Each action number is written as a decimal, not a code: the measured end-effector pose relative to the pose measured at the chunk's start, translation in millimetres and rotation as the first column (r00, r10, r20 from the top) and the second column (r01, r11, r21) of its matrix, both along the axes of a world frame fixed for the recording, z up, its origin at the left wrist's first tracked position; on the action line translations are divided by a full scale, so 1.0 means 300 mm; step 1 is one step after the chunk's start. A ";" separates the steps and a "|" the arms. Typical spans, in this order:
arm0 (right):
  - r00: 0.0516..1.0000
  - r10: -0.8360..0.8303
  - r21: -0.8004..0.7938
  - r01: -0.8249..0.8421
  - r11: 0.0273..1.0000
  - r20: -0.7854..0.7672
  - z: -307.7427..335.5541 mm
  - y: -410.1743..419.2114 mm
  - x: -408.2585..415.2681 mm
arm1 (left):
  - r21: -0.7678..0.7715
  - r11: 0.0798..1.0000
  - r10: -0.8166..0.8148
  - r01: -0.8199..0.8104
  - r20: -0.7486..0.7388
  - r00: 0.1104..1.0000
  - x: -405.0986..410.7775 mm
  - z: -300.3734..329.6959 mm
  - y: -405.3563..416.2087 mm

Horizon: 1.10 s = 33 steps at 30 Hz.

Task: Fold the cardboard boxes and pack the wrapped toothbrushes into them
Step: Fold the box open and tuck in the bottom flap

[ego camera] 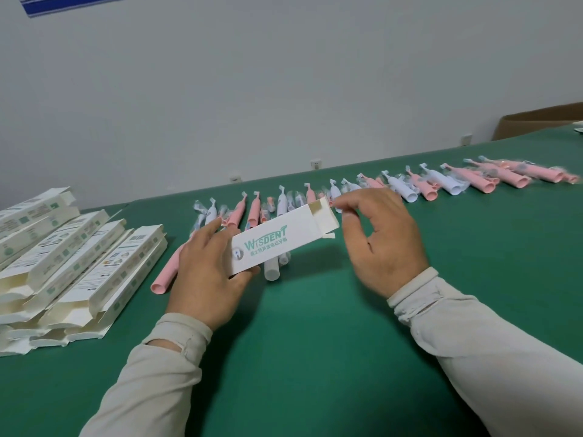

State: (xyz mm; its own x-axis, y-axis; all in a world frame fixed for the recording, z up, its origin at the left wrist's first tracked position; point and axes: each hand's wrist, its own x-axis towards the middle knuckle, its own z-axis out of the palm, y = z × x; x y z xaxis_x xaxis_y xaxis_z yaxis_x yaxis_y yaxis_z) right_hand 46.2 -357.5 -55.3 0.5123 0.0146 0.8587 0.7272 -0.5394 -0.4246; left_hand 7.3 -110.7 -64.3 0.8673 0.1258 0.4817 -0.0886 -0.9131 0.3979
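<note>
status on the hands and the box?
Left hand grips the white box at its near end. Right hand pinches the open far-end flap. Wrapped toothbrushes wait behind; nothing blocking.

Single view, head-worn, wide-angle. Looks forward and down from above the person's forearms, which enter from the bottom edge and lower right. Close range: left hand (206, 272) and right hand (383, 239) sit at frame centre, holding a white box (280, 241). Green table (315, 357) fills the lower half, its far edge running from centre left up toward the right; horizon tilted. White wall (252, 89) fills the upper half. Straight lines bow near the margins. No second view overlaps.
</note>
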 end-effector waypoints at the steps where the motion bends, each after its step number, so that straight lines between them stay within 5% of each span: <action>1: 0.999 0.026 -0.011 -0.027 1.000 -0.046 -0.007 -0.002 0.002 | 0.000 1.000 -0.011 0.011 0.005 1.000 0.000 0.001 -0.002; 11: 0.892 0.243 0.013 -0.258 0.966 -0.382 -0.031 -0.031 0.029 | -0.068 0.991 -0.114 0.114 -0.006 0.993 -0.003 0.000 -0.015; 20: 0.804 0.383 0.045 -0.409 0.911 -0.455 -0.017 -0.031 0.026 | -0.126 0.968 -0.225 0.219 -0.033 0.974 0.004 0.004 0.013; 24: 0.860 0.297 0.254 -0.204 0.945 -0.415 -0.052 -0.017 0.049 | -0.375 0.927 0.094 -0.018 0.185 0.978 0.026 0.016 0.080; 26: 0.856 0.205 0.180 -0.134 0.975 -0.474 -0.060 0.007 0.060 | -0.452 0.879 0.294 -0.153 0.260 0.920 0.026 0.017 0.093; 29: 0.883 0.042 -0.246 -0.175 0.953 -0.467 -0.042 0.087 0.077 | -0.452 0.869 0.354 -0.202 0.282 0.892 0.028 -0.003 0.070; 33: 0.933 -0.030 -0.718 -0.256 0.648 -0.360 -0.007 0.221 0.120 | -0.437 0.880 0.327 -0.185 0.274 0.905 0.030 -0.021 0.043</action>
State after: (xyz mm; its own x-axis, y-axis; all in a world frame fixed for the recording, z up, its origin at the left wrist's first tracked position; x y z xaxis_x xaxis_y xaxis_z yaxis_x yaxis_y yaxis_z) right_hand 82.1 -291.0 -57.4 0.6924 0.6478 0.3176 0.7082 -0.6944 -0.1277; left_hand 16.2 -97.8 -70.5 0.5763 0.5597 0.5955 -0.0635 -0.6958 0.7154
